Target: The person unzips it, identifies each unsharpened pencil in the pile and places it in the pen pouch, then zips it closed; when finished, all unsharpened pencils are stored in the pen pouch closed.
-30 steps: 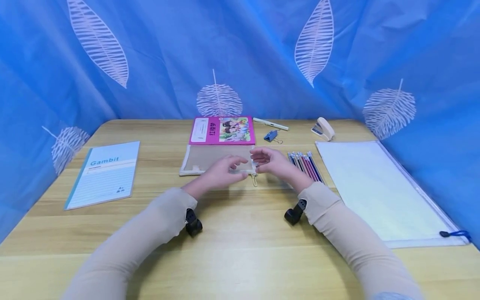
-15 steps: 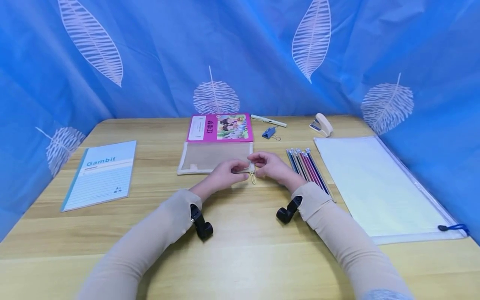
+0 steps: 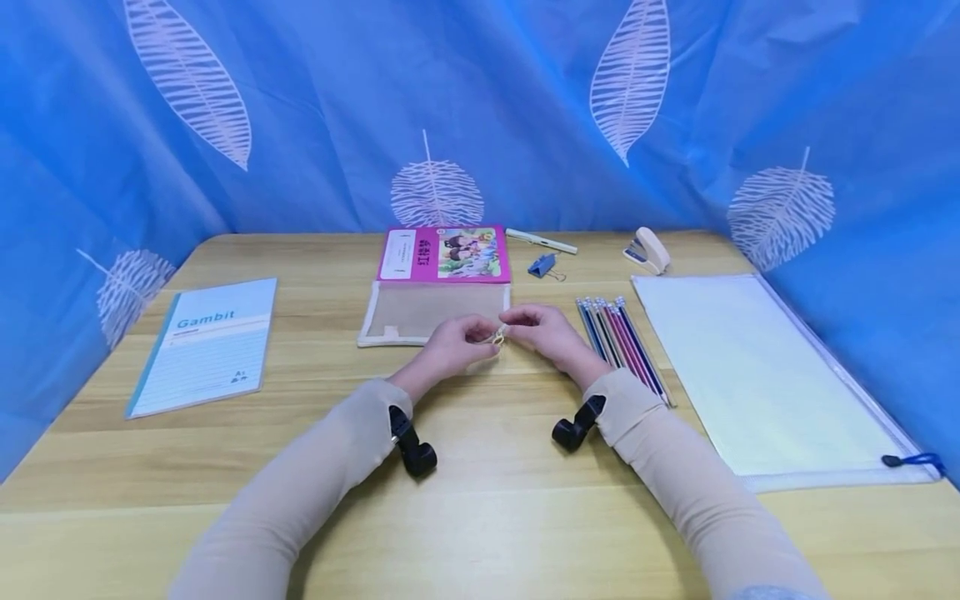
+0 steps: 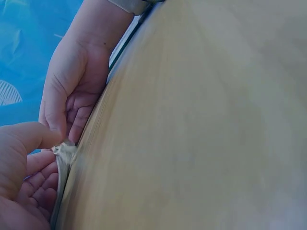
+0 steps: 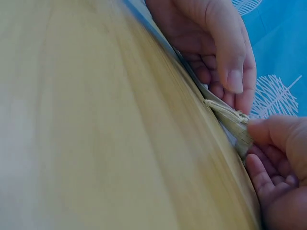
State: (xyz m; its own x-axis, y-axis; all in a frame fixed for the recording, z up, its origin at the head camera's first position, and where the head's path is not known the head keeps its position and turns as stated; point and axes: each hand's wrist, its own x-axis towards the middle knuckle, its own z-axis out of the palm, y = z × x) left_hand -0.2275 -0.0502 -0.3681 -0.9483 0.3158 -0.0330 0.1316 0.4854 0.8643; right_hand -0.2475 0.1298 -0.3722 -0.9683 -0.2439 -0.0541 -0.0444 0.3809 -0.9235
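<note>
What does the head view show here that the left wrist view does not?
Only the head view shows the layout: the beige mesh zipper pouch below a pink picture book, a pale blue Gambit notebook, a row of coloured pencils and a large white zip folder.

Only the left wrist view shows the pouch's bunched beige corner pinched close up.

Both show the left hand and right hand meeting at that corner on the wooden table.
</note>
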